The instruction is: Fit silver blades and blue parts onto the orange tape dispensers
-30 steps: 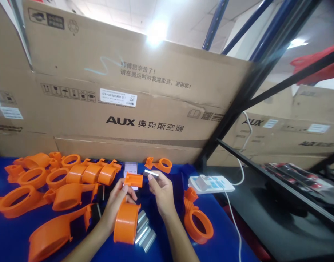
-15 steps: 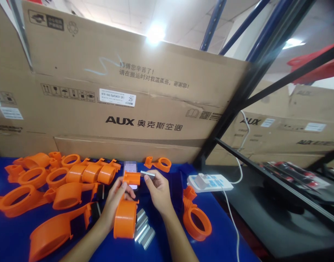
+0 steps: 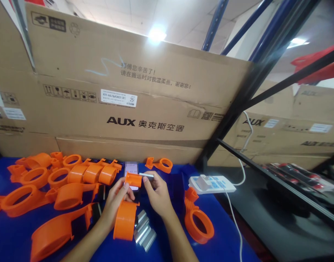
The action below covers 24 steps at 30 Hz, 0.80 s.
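Closing the gap seen a second ago, the right hand (image 3: 156,193) now brings a small metal strip (image 3: 147,175) up against the flat tab of an orange plastic dispenser (image 3: 126,214), where earlier the strip sat clear of it. Thumb and forefinger of the right hand pinch the thin, shiny strip at its end. The left hand (image 3: 116,202) is curled around the dispenser, fingertips gripping the neck just below the tab, with the smooth round drum hanging toward the camera above the blue surface (image 3: 224,233).

Directly beneath the drum lies a loose stack of bright metal blades (image 3: 143,231), ridged and silvery. To the left, a heap of matching orange dispenser shells (image 3: 60,178), ring-shaped and glossy, spreads across the surface; another single shell (image 3: 198,225) lies just right of the right forearm. A phone (image 3: 131,171) rests flat behind the hands. A white power strip (image 3: 213,183) with its cord sits at the surface's right edge, before a wall of brown corrugated cartons (image 3: 128,109).
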Motion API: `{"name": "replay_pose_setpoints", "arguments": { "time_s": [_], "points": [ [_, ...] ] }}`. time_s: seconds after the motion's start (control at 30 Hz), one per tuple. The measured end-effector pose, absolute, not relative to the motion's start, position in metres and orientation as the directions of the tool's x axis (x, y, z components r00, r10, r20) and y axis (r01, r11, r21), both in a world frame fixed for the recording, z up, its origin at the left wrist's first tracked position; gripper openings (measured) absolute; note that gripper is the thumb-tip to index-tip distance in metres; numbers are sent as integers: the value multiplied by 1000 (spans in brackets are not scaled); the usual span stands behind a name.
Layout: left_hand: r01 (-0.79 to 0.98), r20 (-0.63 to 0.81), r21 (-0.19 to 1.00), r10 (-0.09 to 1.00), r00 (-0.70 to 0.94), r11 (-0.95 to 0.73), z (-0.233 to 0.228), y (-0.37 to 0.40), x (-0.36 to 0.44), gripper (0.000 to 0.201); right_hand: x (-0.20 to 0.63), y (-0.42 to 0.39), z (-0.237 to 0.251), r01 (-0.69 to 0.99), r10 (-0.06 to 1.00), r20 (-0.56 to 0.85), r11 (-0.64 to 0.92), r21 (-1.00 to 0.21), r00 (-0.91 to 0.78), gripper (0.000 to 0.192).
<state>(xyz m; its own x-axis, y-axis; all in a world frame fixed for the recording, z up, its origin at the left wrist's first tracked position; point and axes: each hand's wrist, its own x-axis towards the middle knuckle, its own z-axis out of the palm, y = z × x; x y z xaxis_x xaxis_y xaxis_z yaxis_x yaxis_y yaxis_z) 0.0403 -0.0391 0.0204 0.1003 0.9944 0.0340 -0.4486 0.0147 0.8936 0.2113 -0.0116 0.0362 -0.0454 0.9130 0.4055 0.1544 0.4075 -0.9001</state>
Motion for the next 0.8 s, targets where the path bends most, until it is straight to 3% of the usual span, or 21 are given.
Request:
{"name": "replay_pose_setpoints", "arguments": {
  "time_s": [0.13, 0.23, 0.57, 0.8],
  "points": [
    [-418, 40, 908, 998, 41, -19, 8, -31, 38, 41, 207, -11, 34, 134, 892, 440, 426, -895, 105, 38],
    [-423, 29, 906, 1000, 10, -22, 4, -28, 37, 42, 210, -11, 37, 139, 857, 478, 458, -878, 195, 36],
    [-255, 83, 963, 996, -39, -91, 10, -28, 32, 40, 209, -20, 44, 183, 833, 541, 518, -836, 115, 24],
    [-172, 105, 980, 994, 10, -102, 19, -33, 32, 44, 199, -29, 47, 243, 823, 569, 555, -796, -16, 30]
  ]
}}
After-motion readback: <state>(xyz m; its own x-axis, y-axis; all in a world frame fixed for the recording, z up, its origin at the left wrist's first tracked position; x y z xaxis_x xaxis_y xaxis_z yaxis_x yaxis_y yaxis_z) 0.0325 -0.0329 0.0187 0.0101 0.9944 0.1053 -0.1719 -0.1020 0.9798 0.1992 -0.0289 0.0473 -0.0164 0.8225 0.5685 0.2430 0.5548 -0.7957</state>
